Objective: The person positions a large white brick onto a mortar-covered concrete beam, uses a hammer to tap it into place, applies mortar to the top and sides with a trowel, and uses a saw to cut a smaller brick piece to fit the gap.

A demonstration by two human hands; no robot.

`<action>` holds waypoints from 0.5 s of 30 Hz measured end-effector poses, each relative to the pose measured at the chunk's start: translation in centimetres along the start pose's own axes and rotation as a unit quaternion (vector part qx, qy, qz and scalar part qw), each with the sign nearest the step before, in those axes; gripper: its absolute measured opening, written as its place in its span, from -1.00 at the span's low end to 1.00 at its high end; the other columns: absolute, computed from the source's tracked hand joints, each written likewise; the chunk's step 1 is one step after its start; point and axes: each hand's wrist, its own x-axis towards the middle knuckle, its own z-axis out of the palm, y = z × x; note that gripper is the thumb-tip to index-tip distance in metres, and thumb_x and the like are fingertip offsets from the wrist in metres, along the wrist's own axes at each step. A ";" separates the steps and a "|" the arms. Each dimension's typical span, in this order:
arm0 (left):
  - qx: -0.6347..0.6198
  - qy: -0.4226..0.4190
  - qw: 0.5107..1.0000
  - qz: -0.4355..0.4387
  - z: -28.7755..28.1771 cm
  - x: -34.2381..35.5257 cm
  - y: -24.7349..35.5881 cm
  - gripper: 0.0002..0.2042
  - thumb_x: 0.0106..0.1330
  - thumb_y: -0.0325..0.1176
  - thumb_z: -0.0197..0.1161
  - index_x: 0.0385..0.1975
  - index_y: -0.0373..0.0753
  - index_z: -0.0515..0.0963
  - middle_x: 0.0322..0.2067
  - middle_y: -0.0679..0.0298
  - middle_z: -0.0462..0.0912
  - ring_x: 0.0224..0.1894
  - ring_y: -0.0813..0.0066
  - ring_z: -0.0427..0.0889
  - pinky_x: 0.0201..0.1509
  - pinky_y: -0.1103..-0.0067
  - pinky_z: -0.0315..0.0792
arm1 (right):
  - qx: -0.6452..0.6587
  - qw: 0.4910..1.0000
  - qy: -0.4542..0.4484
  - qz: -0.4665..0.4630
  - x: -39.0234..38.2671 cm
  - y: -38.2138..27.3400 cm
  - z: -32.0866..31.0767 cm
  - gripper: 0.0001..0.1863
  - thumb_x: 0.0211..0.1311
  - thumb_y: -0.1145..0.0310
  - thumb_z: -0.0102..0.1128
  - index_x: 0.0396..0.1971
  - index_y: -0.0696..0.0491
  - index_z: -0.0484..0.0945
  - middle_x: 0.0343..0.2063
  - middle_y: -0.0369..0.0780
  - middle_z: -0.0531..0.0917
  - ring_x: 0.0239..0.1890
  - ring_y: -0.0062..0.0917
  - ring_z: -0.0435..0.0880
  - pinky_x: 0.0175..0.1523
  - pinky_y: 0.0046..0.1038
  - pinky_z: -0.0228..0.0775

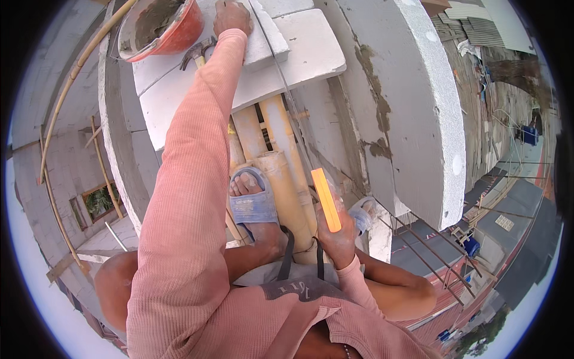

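My left arm reaches far forward, and my left hand [232,18] presses down on a white building block [263,45] with its fingers curled. That block lies on a wider white slab [305,51]. In my right hand [338,236], low and near my knees, is the orange handle of a hand saw [326,200]. Its thin blade shows nearly edge-on, running forward from the handle and across the block, just right of my left hand. A claw hammer [197,55] lies on the white blocks, its handle partly hidden under my left forearm.
An orange bucket [170,36] with grey mortar stands at the far left on the blocks. Bamboo poles [278,173] lie under my sandalled feet. A mortar-streaked grey wall [412,119] rises to the right, with steel bars [427,245] beside it. Roofs lie far below.
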 end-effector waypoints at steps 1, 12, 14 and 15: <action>0.011 0.016 1.000 0.024 -0.4 0.2 -0.6 -0.54 0.37 -0.19 0.16 0.28 -0.04 0.47 0.30 0.13 0.43 0.30 0.08 0.46 0.37 0.24 0.39 | 0.010 1.000 -0.008 0.000 0.7 0.5 0.5 -0.54 0.35 0.52 0.11 0.25 0.22 0.47 0.06 0.05 0.67 0.14 -0.23 0.69 0.21 -0.37 0.48; 0.298 0.075 0.916 0.259 4.2 2.9 -2.9 -0.53 0.31 -0.21 0.28 0.22 -0.18 0.52 0.23 0.18 0.52 0.30 0.16 0.46 0.34 0.35 0.44 | -0.024 0.999 0.012 -0.043 4.9 0.3 2.2 -0.48 0.33 0.49 0.14 0.29 0.23 0.43 0.13 0.08 0.63 0.21 -0.13 0.62 0.26 -0.34 0.43; 0.329 -0.054 0.915 0.226 4.9 5.1 -5.2 -0.76 0.29 -0.34 0.19 -0.14 -0.14 0.75 0.03 0.06 0.71 0.09 0.14 0.69 0.12 0.25 0.57 | -0.015 1.000 -0.014 0.017 0.3 0.5 0.8 -0.48 0.33 0.51 0.12 0.30 0.22 0.43 0.13 0.08 0.63 0.18 -0.15 0.65 0.25 -0.37 0.45; 0.336 -0.058 0.913 0.223 5.1 5.1 -6.5 -0.76 0.29 -0.34 0.19 -0.14 -0.14 0.75 0.03 0.06 0.71 0.09 0.14 0.69 0.12 0.25 0.57 | -0.011 1.000 -0.021 0.020 0.4 0.6 0.7 -0.48 0.33 0.51 0.12 0.30 0.22 0.43 0.13 0.08 0.63 0.18 -0.15 0.65 0.25 -0.37 0.45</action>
